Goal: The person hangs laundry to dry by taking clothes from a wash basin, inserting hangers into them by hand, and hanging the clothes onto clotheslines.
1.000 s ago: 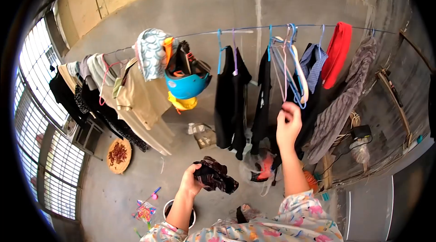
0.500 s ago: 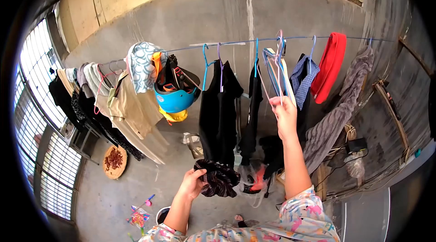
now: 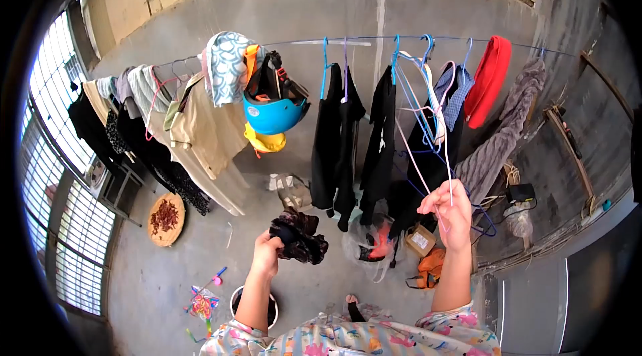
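My left hand [image 3: 265,254] is closed on a bunched dark cloth garment [image 3: 302,239] with a brownish pattern, held low in front of the hanging clothes. My right hand [image 3: 449,212] pinches a pale pink clothes hanger [image 3: 416,163] by its lower part, below the line. Just above it, a cluster of blue and white hangers [image 3: 428,88] hangs from the blue line [image 3: 374,37]. A dark blue hanger [image 3: 493,227] shows partly behind my right hand. Black garments [image 3: 328,145] hang on hangers between my two hands.
A blue helmet [image 3: 274,115], beige clothes [image 3: 200,135], a red cloth [image 3: 488,82] and a grey fluffy garment [image 3: 511,122] hang along the line. On the floor are a basket of dried red things [image 3: 166,220], a white-rimmed bucket [image 3: 234,302], a plastic bag [image 3: 353,246] and a cardboard box [image 3: 421,241].
My right hand has come down and right, drawing the pink hanger away from the cluster, which has spread apart. My left hand has shifted slightly left with the dark garment.
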`<action>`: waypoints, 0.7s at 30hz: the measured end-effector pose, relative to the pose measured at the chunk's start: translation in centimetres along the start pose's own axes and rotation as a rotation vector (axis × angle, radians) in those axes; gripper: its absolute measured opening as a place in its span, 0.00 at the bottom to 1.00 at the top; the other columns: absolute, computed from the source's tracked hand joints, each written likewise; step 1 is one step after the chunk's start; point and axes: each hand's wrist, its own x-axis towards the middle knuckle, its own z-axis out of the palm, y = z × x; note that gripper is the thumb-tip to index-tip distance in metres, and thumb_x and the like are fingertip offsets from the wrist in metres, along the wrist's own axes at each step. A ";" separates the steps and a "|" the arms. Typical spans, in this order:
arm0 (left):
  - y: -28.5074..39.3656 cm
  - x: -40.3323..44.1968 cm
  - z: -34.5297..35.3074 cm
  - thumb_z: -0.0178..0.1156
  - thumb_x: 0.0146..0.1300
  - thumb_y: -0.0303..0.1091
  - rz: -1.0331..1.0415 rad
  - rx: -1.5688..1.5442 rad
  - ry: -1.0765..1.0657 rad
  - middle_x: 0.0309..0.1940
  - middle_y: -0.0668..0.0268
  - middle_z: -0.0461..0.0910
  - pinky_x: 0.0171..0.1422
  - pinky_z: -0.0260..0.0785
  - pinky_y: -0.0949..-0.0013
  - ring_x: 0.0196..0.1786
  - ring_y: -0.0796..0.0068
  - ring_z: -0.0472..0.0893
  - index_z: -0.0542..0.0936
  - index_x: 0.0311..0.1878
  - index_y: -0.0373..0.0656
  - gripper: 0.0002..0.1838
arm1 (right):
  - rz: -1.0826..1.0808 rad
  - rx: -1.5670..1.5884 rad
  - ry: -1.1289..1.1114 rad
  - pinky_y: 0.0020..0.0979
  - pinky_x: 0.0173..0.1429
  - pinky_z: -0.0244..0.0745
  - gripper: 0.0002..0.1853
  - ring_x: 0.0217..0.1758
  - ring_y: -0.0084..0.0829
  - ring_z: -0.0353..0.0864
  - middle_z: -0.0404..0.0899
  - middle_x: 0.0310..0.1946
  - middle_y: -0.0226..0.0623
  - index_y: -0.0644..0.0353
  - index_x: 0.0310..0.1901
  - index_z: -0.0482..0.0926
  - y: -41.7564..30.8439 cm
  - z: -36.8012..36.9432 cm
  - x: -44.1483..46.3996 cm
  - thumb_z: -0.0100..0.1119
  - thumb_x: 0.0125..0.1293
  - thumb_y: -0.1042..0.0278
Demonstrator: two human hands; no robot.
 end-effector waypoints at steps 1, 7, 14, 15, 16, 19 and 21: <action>0.1 -0.6 -0.9 0.49 0.46 0.19 0.001 -0.007 0.014 0.27 0.70 0.78 0.32 0.66 0.75 0.27 0.78 0.74 0.79 0.37 0.38 0.14 | -0.022 -0.009 -0.019 0.35 0.47 0.76 0.14 0.36 0.35 0.80 0.79 0.31 0.46 0.64 0.46 0.64 0.0 0.6 -0.9 0.47 0.58 0.77; -0.4 -5.2 -5.7 0.53 0.55 0.22 -0.015 -0.040 0.046 0.29 0.69 0.79 0.36 0.69 0.74 0.29 0.78 0.76 0.79 0.38 0.38 0.08 | -0.050 -0.143 -0.036 0.36 0.44 0.76 0.12 0.35 0.35 0.79 0.78 0.30 0.45 0.65 0.44 0.66 -1.6 5.5 -8.1 0.53 0.59 0.75; -0.9 -9.1 -7.8 0.60 0.69 0.38 0.000 -0.100 -0.083 0.33 0.71 0.79 0.39 0.71 0.75 0.33 0.81 0.77 0.78 0.42 0.40 0.10 | -0.017 -0.040 -0.196 0.41 0.43 0.78 0.16 0.35 0.41 0.81 0.80 0.28 0.49 0.68 0.42 0.70 -4.8 11.5 -14.5 0.60 0.63 0.64; -0.8 -9.7 -8.0 0.60 0.69 0.39 0.020 -0.096 -0.129 0.33 0.71 0.79 0.39 0.70 0.75 0.34 0.81 0.77 0.78 0.43 0.40 0.11 | 0.016 -0.006 -0.244 0.42 0.43 0.78 0.16 0.35 0.41 0.81 0.80 0.28 0.49 0.69 0.42 0.71 -5.0 12.3 -15.0 0.60 0.63 0.63; -0.3 -10.4 -7.9 0.60 0.69 0.41 0.041 -0.092 -0.171 0.34 0.71 0.79 0.39 0.70 0.75 0.34 0.82 0.77 0.77 0.44 0.40 0.13 | 0.051 0.031 -0.294 0.43 0.44 0.78 0.16 0.35 0.42 0.81 0.80 0.28 0.50 0.69 0.41 0.72 -5.0 13.1 -15.4 0.61 0.63 0.62; 0.2 -12.2 -8.3 0.58 0.69 0.51 0.106 -0.116 -0.209 0.35 0.70 0.79 0.39 0.69 0.75 0.36 0.81 0.77 0.77 0.46 0.39 0.20 | 0.123 0.071 -0.425 0.41 0.47 0.77 0.17 0.40 0.42 0.81 0.80 0.35 0.51 0.73 0.43 0.75 -2.6 16.1 -16.9 0.59 0.64 0.63; 1.5 -13.9 -8.5 0.58 0.68 0.55 0.077 -0.159 -0.132 0.36 0.69 0.79 0.39 0.69 0.75 0.36 0.80 0.77 0.77 0.46 0.39 0.24 | 0.158 -0.006 -0.474 0.38 0.49 0.75 0.14 0.43 0.40 0.80 0.80 0.40 0.48 0.72 0.45 0.76 -0.7 18.7 -17.9 0.57 0.60 0.72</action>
